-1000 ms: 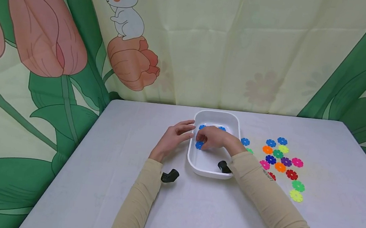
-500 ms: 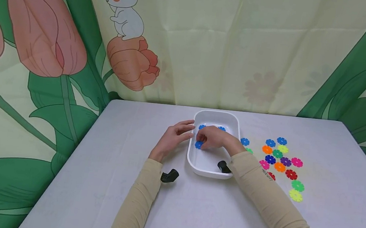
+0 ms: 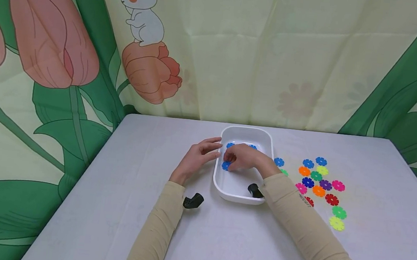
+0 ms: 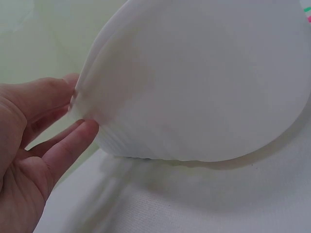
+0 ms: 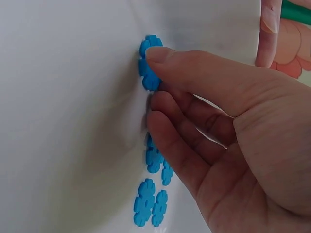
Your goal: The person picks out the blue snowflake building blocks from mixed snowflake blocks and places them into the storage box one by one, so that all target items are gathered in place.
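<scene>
At the left rim of the white tray: left hand, fingers fairly straight, touching and apparently steadying the wall. Tray: smooth, plastic by its look, corners rounded, standing on pale cloth. Inside, toward that wall: one blue disc, thin, notched, petal-edged, pinched by the right hand, thumb tip on its face; whether lifted, cannot tell. Nearby blue discs: same shape. Handling, as judged: light edge pinch, knuckles clear of neighbours, tray braced without tipping. Right of tray: loose discs, many colours, scattered flat.
</scene>
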Available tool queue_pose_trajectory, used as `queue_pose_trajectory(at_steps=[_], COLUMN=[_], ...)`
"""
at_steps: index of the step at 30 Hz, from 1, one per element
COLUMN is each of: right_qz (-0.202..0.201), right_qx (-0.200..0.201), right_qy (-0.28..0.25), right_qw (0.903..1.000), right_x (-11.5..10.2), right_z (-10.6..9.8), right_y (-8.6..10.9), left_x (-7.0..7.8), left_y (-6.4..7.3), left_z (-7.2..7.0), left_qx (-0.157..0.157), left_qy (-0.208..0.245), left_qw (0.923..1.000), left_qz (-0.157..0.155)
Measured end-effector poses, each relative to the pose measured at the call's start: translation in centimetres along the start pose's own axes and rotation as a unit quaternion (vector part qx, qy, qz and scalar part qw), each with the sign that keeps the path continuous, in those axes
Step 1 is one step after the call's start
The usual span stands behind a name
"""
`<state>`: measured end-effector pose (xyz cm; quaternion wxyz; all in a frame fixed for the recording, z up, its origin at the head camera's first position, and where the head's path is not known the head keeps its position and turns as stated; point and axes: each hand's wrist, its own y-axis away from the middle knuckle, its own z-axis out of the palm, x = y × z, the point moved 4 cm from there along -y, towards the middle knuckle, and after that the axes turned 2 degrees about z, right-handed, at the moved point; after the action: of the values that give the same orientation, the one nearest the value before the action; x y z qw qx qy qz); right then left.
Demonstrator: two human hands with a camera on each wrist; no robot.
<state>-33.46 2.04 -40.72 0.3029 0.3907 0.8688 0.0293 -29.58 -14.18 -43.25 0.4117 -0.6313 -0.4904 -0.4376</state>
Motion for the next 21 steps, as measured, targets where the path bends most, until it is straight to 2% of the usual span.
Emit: queue_pose_trajectory(at_steps=[8,15,21], right_qz=[-0.016,0.030,0.049], right_qx=[0.025,0.070,0.116], right_qy=[-0.009,-0.047,-0.068], right_qw=[0.9995,0.9960,0.9897], right_x=[-0.3,-0.2,-0.5], right_z=[-1.0,-2.4,-3.8], right_y=[0.6,1.4,2.8], left_x=[0.0,0.0,0.1], left_y=[0.0,0.0,0.1], left_z=[0.0,0.0,0.0], left_qx=[0.001,0.006,0.008], left_qy=[0.005,-0.009,-0.014], left_qw=[0.9999,0.9999,0.9998], left_qz=[0.010,-0.004,-0.009])
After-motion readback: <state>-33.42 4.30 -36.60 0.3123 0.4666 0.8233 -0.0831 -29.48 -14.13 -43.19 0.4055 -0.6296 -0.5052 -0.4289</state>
